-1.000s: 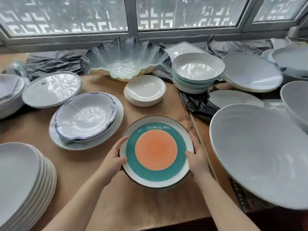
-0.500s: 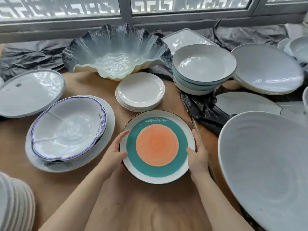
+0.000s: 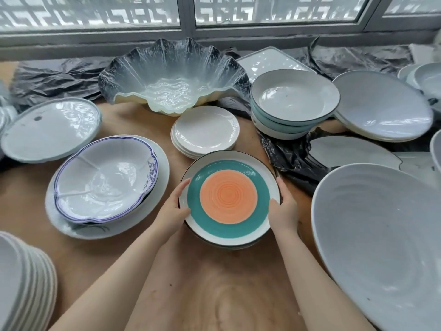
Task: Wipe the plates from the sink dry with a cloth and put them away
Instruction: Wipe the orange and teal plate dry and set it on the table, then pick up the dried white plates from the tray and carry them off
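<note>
Round ceramic plate (image 3: 229,198) with an orange centre, teal ring and white rim sits at the middle of the brown wooden table (image 3: 214,283). Left hand (image 3: 171,211) and right hand (image 3: 284,210) grasp its opposite edges, fingers curled round the rim. A stack of small white plates (image 3: 205,130) lies just beyond it.

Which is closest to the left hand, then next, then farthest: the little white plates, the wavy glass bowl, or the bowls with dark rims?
From the left hand:
1. Little white plates, just behind it.
2. Wavy glass bowl, farther back by the window.
3. Dark-rimmed bowls, back right.
</note>
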Tool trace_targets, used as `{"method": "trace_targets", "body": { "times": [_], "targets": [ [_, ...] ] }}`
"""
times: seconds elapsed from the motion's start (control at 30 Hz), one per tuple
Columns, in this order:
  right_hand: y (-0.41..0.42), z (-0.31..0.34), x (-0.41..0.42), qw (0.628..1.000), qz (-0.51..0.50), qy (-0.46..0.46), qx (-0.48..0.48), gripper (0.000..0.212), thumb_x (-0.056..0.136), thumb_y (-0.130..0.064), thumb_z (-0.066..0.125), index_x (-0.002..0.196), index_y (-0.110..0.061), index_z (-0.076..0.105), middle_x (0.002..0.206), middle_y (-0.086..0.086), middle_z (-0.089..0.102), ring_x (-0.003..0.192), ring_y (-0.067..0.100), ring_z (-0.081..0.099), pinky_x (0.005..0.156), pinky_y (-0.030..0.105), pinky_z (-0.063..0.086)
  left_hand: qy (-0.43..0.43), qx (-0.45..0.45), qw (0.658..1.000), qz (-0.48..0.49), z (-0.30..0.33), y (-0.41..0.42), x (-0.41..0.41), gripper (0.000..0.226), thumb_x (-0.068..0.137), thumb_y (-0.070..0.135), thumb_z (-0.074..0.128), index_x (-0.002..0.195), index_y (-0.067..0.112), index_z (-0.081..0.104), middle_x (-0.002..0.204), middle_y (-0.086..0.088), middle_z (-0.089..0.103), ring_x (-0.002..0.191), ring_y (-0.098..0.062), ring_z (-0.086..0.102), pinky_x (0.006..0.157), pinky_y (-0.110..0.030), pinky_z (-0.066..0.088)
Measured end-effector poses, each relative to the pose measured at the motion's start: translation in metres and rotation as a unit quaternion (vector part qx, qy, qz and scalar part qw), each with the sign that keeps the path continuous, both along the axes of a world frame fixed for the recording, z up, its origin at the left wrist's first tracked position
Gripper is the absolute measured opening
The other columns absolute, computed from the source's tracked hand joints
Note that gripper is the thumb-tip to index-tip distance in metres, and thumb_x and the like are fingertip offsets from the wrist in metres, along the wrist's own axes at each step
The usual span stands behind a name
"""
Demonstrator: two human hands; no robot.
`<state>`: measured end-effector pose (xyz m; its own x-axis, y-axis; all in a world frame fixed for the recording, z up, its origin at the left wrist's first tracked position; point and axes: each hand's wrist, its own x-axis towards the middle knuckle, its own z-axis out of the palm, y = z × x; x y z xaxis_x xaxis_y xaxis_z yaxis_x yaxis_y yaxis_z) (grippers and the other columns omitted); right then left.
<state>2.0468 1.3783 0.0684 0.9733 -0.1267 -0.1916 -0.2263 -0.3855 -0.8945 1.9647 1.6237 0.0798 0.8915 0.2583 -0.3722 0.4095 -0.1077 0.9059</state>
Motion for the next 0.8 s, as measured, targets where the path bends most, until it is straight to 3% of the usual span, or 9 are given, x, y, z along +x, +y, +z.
{"method": "trace_targets", "body": {
  "times": [0.07,0.13,0.2,0.27,0.37,0.47,0.6,0.73,0.8],
  "targets": [
    [-0.001,0.004,-0.006,0.994,0.035,-0.005,-0.103,0.066,0.088,0.0,0.048,0.148,-0.024,0.035,0.154,-0.001,0.034,0.142,0.018,0.027,0.113,0.031,0.023,-0.017,0.024,1.0,-0.003,0.004,-0.003,-0.009,0.081,0.061,0.014,0.053,0.135,0.045,0.04,0.126,0.038,0.047,0.119,0.018,0.044,0.098,-0.012,0.034],
    [0.002,0.008,-0.019,0.977,0.081,-0.018,-0.197,0.068,0.09,-0.006,0.051,0.15,-0.025,0.028,0.16,0.003,0.019,0.147,0.02,0.012,0.116,0.033,0.016,-0.034,0.019,0.999,-0.009,0.01,-0.006,-0.019,0.081,0.064,0.01,0.054,0.138,0.039,0.04,0.129,0.031,0.052,0.12,0.012,0.048,0.101,-0.017,0.039],
    [0.01,0.014,-0.034,0.963,0.13,-0.058,-0.228,0.065,0.091,-0.009,0.051,0.15,-0.026,0.029,0.16,0.002,0.017,0.148,0.018,0.006,0.116,0.031,0.012,-0.057,0.04,0.997,-0.015,0.02,-0.007,-0.029,0.075,0.067,0.008,0.058,0.128,0.05,0.046,0.125,0.03,0.058,0.119,0.009,0.051,0.101,-0.015,0.04],
    [0.02,0.026,-0.048,0.957,0.181,-0.095,-0.205,0.06,0.091,-0.006,0.049,0.147,-0.024,0.036,0.157,-0.001,0.028,0.148,0.016,0.012,0.115,0.027,0.014,-0.078,0.086,0.993,-0.021,0.032,-0.005,-0.038,0.07,0.074,0.008,0.063,0.127,0.051,0.048,0.12,0.038,0.055,0.113,0.016,0.048,0.095,-0.009,0.038],
    [0.032,0.052,-0.063,0.953,0.242,-0.112,-0.145,0.049,0.091,-0.006,0.049,0.137,-0.021,0.052,0.144,-0.004,0.049,0.136,0.014,0.039,0.108,0.022,0.029,-0.059,0.117,0.991,-0.016,0.05,0.001,-0.052,0.061,0.081,-0.002,0.056,0.133,0.029,0.052,0.126,0.016,0.058,0.117,-0.001,0.052,0.098,-0.031,0.045],
    [0.042,0.085,-0.078,0.95,0.284,-0.102,-0.081,0.039,0.091,-0.009,0.054,0.127,-0.019,0.062,0.12,-0.007,0.066,0.106,0.006,0.061,0.096,0.021,0.044,-0.094,0.106,0.99,-0.016,0.078,0.005,-0.074,0.051,0.073,0.011,0.056,0.114,0.04,0.056,0.109,0.019,0.065,0.098,0.006,0.062,0.079,-0.02,0.048],
    [0.065,0.131,-0.096,0.936,0.327,-0.129,0.011,0.03,0.088,-0.005,0.059,0.112,-0.02,0.068,0.092,-0.011,0.072,0.083,-0.001,0.065,0.074,0.008,0.046,-0.15,0.084,0.985,0.017,0.124,0.022,-0.114,0.061,0.067,0.017,0.055,0.127,0.022,0.051,0.107,0.004,0.067,0.095,-0.006,0.065,0.086,-0.023,0.05],
    [0.1,0.187,-0.117,0.901,0.39,-0.162,0.101,0.032,0.086,0.002,0.06,0.109,-0.017,0.069,0.092,-0.001,0.074,0.085,0.015,0.069,0.075,0.021,0.053,-0.214,0.109,0.966,0.094,0.19,0.039,-0.169,0.057,0.071,0.008,0.056,0.127,0.016,0.049,0.106,-0.004,0.067,0.096,-0.013,0.065,0.084,-0.02,0.051],
    [0.117,0.218,-0.128,0.873,0.427,-0.194,0.131,0.032,0.084,0.004,0.061,0.107,-0.017,0.069,0.09,-0.002,0.075,0.083,0.015,0.07,0.073,0.022,0.054,-0.242,0.149,0.95,0.127,0.222,0.045,-0.202,0.05,0.083,-0.007,0.06,0.127,0.015,0.051,0.109,-0.006,0.067,0.095,-0.007,0.066,0.08,-0.016,0.051]
  ]
}}
